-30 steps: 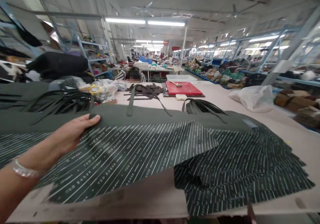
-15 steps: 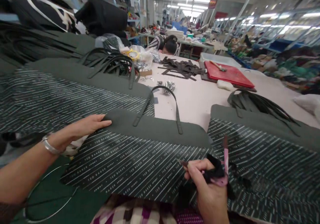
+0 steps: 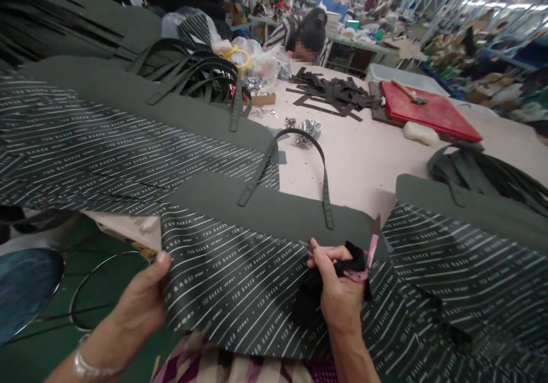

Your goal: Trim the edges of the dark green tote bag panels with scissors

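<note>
At the table's near edge, left hand (image 3: 141, 309) pinches the striped bag panel (image 3: 240, 280); right hand (image 3: 340, 291) grips a tool with black scraps (image 3: 353, 266). Best kept taut.

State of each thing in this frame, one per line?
Left hand: gripping the left edge of the striped bag panel.
Right hand: closed on a black and pink tool, resting on the panel.
Bag handle: arched, both ends fixed to the panel.
Hammer: lying on the red board.

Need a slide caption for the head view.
Left hand grips striped bag panel edge; right hand holds black-and-pink bundle over it.
</note>
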`<state>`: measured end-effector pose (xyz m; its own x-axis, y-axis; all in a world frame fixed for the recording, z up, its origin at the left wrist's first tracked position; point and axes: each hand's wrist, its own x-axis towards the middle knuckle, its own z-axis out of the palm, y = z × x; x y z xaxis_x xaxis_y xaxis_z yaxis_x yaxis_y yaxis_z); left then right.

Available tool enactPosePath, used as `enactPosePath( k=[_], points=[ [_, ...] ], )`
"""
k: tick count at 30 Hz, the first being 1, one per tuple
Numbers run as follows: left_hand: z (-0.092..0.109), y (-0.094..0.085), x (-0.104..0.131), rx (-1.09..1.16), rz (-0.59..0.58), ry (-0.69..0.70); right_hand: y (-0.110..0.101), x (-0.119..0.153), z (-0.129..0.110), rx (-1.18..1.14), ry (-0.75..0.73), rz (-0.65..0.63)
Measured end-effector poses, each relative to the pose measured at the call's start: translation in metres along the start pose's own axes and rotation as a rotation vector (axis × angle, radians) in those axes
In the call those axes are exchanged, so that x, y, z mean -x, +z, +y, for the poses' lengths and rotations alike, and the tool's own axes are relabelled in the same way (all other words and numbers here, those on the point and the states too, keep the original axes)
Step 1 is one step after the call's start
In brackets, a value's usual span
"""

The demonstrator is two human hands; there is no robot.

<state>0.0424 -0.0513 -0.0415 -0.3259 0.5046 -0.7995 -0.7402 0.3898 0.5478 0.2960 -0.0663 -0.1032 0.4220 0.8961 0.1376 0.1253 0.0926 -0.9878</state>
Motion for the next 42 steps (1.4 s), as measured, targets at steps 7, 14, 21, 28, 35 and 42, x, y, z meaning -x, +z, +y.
enactPosePath(
  k=[7, 14, 21, 28, 35, 42],
  points=[
    [-0.054, 0.055, 0.011, -0.014, -0.192, 0.03, 0.003, 0.001, -0.006, 0.03, 0.006, 0.0],
    [-0.067, 0.076, -0.002, -0.112, -0.204, -0.078, 0.004, 0.001, -0.008, -0.001, -0.024, 0.007],
    [-0.074, 0.04, 0.008, -0.175, -0.163, -0.168, 0.004, 0.012, -0.019, 0.044, -0.022, -0.015],
    [-0.079, 0.023, 0.002, -0.122, -0.224, -0.251, 0.014, 0.032, -0.009, 0.065, -0.105, -0.063],
    [-0.075, 0.021, 0.007, -0.165, -0.157, -0.298, 0.01, 0.034, -0.013, 0.15, -0.103, -0.078],
    [-0.076, 0.019, 0.005, -0.162, -0.216, -0.33, 0.011, 0.035, -0.015, 0.163, -0.102, -0.061]
  ],
)
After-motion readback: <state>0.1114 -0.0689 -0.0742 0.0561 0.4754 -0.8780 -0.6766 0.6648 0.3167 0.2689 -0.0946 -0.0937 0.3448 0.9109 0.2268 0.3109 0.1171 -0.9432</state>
